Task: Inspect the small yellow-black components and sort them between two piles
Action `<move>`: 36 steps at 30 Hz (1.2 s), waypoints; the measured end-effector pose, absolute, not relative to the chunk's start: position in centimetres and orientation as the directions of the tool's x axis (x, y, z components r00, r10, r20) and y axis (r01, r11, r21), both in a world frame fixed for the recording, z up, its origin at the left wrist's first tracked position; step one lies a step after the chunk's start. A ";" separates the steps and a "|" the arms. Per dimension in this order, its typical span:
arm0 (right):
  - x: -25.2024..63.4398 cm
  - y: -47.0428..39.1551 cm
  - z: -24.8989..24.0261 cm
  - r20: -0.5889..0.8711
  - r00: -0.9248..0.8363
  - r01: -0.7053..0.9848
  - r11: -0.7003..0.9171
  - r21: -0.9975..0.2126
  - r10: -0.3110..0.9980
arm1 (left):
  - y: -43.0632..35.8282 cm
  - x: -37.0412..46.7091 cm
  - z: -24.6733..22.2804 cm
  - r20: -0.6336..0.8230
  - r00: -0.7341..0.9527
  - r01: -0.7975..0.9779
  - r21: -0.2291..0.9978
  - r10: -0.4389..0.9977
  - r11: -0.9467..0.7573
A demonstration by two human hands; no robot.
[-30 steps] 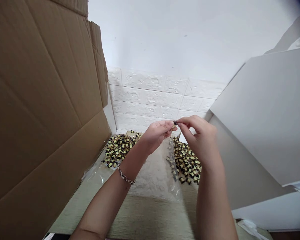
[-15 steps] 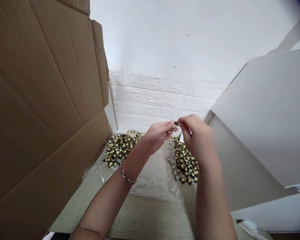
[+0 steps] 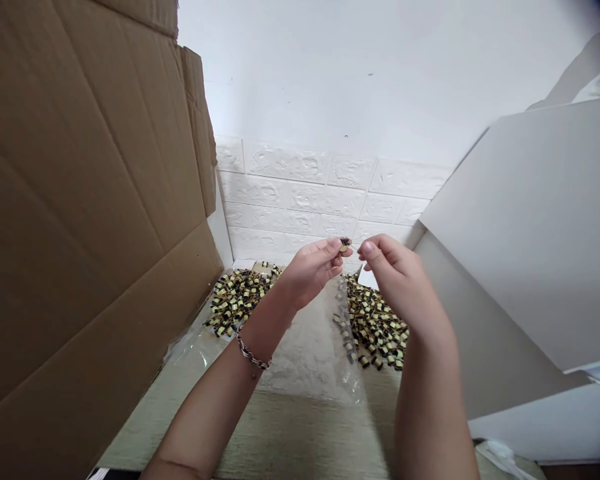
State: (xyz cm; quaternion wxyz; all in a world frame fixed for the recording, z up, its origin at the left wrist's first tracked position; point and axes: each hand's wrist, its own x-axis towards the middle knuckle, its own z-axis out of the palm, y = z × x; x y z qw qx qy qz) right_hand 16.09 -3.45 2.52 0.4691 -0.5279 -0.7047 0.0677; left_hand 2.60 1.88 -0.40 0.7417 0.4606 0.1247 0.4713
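Note:
Between thumb and fingers, my left hand (image 3: 314, 268) pinches a small yellow-and-black wire-wound transformer (image 3: 345, 245), its dark pin side turned up. Just to the right, my right hand (image 3: 397, 270) is closed, thumb and forefinger pressed together; anything between them is too small to make out. A narrow gap separates its fingertips from the transformer. Beyond my left forearm lies a heap of similar transformers (image 3: 237, 300) with brownish wire leads. A second heap (image 3: 375, 323) lies below my right hand, partly hidden by that arm.
A clear plastic bag (image 3: 310, 353) lies flat on the wooden table (image 3: 290, 427) between the heaps. Tall brown cardboard (image 3: 90, 200) walls the left side. White panels (image 3: 520, 233) stand on the right, with a white brick-patterned wall (image 3: 290, 193) behind.
My right hand has moved slightly right and down, away from the transformer it was touching. My left hand still holds the transformer, now tilted differently, with its pins more exposed.

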 end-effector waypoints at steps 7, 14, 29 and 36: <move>15.9 -3.3 2.6 0.540 0.010 0.578 0.436 -0.690 0.842 | 2.1 2.7 -0.4 0.302 0.505 -0.572 0.819 0.809 0.052; 15.5 -3.1 2.5 0.620 0.104 0.527 0.485 -0.698 0.778 | 2.0 2.8 -0.3 0.454 0.340 -0.410 0.860 0.824 -0.304; 15.2 -1.7 1.9 0.597 0.203 0.494 0.445 -0.747 0.776 | 0.5 3.0 -0.2 0.851 0.108 0.487 0.405 0.514 -0.773; 15.9 -0.6 1.3 0.548 0.152 0.425 0.446 -0.788 0.823 | 0.7 3.0 -0.5 0.854 0.115 0.524 0.381 0.507 -0.762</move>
